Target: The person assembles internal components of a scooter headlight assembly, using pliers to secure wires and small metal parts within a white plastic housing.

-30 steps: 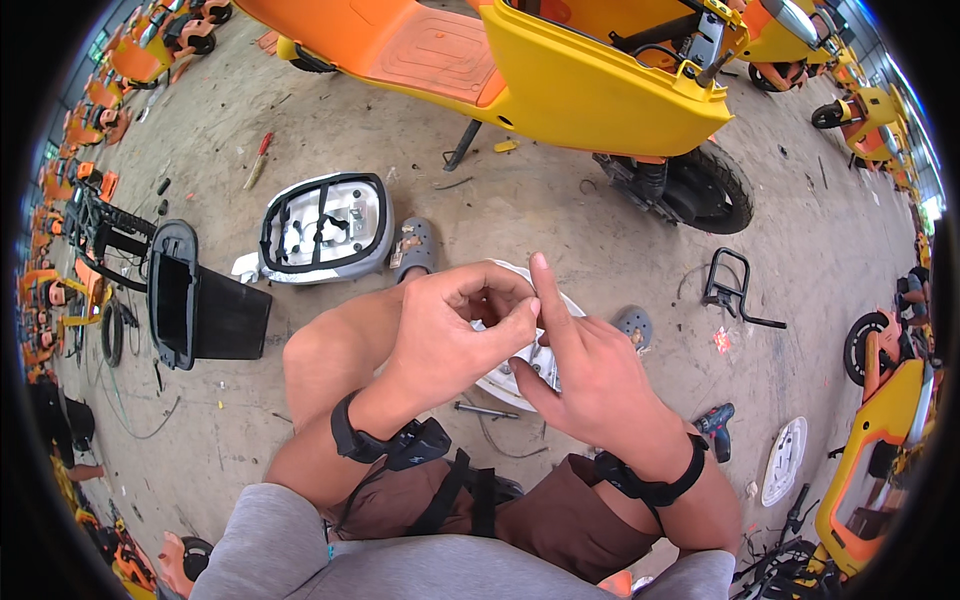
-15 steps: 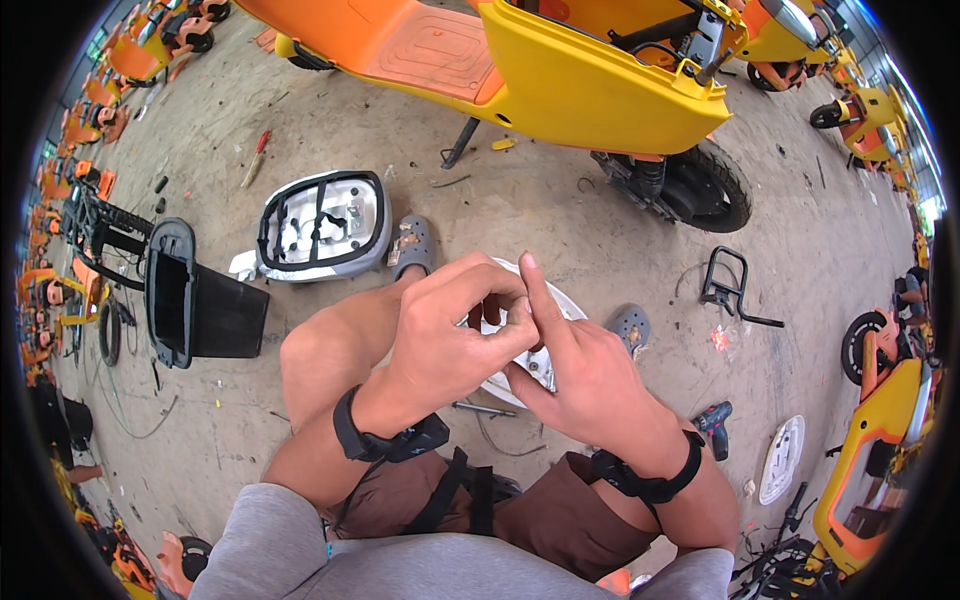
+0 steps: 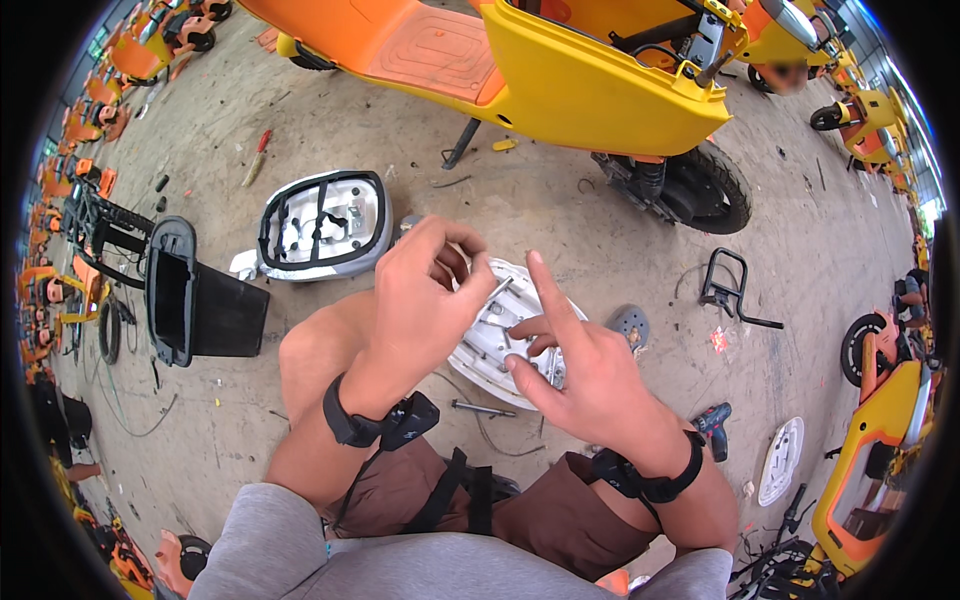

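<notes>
A white moulded plastic seat base [image 3: 487,362] lies below my hands, with ribs and small metal fittings on its upper face. My left hand [image 3: 425,310] is raised over its left side, thumb and fingers curled together in a pinch. Whatever sits between those fingertips, if anything, is too small or hidden to make out. Over the base's right side, my right hand [image 3: 590,375] is open, index finger stretched out and thumb apart from the fingers, with nothing visible in it.
Beyond my left knee lies an upturned seat [image 3: 325,228], with a black bin-like box [image 3: 215,310] farther left. A metal rod [image 3: 484,408] rests near my legs. A cordless drill [image 3: 714,428], a black tubular bracket [image 3: 735,290] and another white panel [image 3: 782,462] lie right. A yellow-orange scooter [image 3: 590,90] stands ahead.
My hands have come apart from each other. The left one moved left and up, while the right one's fingers spread, uncovering more of the white seat base.
</notes>
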`<state>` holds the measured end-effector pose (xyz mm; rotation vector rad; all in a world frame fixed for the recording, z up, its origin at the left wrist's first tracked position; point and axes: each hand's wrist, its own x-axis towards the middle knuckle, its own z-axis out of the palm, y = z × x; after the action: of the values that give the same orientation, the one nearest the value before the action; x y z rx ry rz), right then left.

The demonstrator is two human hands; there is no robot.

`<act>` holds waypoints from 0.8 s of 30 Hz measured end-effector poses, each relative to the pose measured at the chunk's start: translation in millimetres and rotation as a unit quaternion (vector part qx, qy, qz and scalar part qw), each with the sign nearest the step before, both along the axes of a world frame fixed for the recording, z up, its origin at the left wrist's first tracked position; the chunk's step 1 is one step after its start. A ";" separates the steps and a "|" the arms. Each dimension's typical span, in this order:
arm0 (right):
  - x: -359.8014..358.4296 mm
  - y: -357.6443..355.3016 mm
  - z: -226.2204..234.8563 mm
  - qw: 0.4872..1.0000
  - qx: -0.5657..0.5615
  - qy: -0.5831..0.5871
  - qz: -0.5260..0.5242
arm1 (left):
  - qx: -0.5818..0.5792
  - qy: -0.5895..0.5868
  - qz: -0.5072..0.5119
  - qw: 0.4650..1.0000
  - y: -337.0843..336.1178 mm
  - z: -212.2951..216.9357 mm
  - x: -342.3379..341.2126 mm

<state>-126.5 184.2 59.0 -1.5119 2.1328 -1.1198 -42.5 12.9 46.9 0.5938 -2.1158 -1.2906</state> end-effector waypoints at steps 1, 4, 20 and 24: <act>-1.7 0.7 -0.8 1.000 0.007 0.028 -0.011 | 0.024 -0.016 -0.002 1.000 -3.0 -0.5 0.2; -3.6 0.7 -0.3 0.999 0.014 0.049 -0.013 | 0.083 -0.012 0.005 0.996 -8.8 -2.2 0.7; -16.1 2.2 -18.3 0.996 0.056 0.052 -0.049 | -0.088 -0.174 -0.110 0.975 -27.9 -26.8 6.1; -22.8 5.0 -40.3 0.998 -0.013 0.042 -0.037 | -0.166 -0.373 -0.202 0.890 -31.4 -50.7 13.3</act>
<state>-149.3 189.2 18.7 -1.5280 2.2565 -1.1306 -29.2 -18.5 -3.9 0.5726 -3.1544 -0.9225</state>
